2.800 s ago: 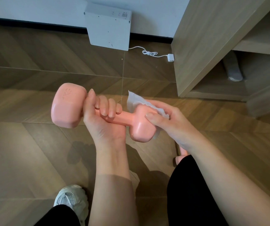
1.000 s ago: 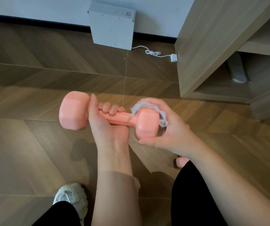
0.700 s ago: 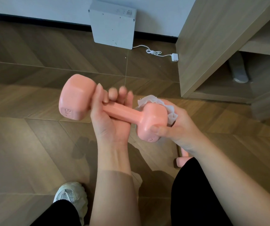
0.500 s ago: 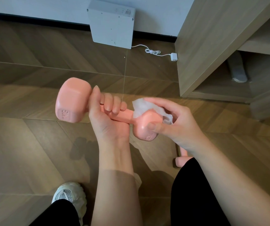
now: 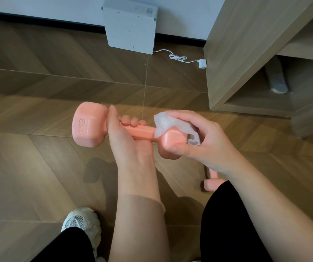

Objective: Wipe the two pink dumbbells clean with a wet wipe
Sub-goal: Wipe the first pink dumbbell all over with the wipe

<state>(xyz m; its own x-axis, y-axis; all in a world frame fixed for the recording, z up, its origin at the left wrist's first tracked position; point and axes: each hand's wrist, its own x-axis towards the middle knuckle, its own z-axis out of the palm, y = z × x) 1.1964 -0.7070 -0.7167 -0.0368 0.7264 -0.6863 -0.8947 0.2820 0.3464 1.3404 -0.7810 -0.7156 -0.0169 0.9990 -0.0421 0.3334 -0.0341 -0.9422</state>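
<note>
Pink dumbbell (image 5: 90, 127) up in the air, lying roughly level over the herringbone wooden floor (image 5: 38, 167), and that floor fills most of the view. Off to the upper right stands a wooden shelf unit (image 5: 237, 44), open at the front. Against the white wall at the top sits a white box (image 5: 131, 27). Down low, two legs in black trousers (image 5: 223, 224) come in from the bottom edge.

Now to the action. The left hand (image 5: 127, 140) grips the dumbbell's bar, thumb up along the inner side of the left head, fingers (image 5: 133, 121) curled round the bar from behind so only the tips show. That left head has a raised marking on its face. The right hand (image 5: 205, 144) is on the other head, its fingers (image 5: 186, 115) bent over the top and pressing a white wet wipe (image 5: 170, 122) onto it, thumb pinched against the near face. The wipe drapes across the top of that head and bunches at its end, under the palm.

Below the right wrist, down on the floor, the second pink dumbbell (image 5: 211, 183) peeks out, mostly hidden by forearm and knee. A white trainer (image 5: 80, 222) is planted at bottom left. In the shelf unit's lower compartment lies a grey object (image 5: 276, 78); what it is, I cannot tell. Smallest of all, a white cable (image 5: 178, 58) runs from the box along the floor, bundled in the middle, to a small white plug (image 5: 202, 63) just beside the shelf unit.
</note>
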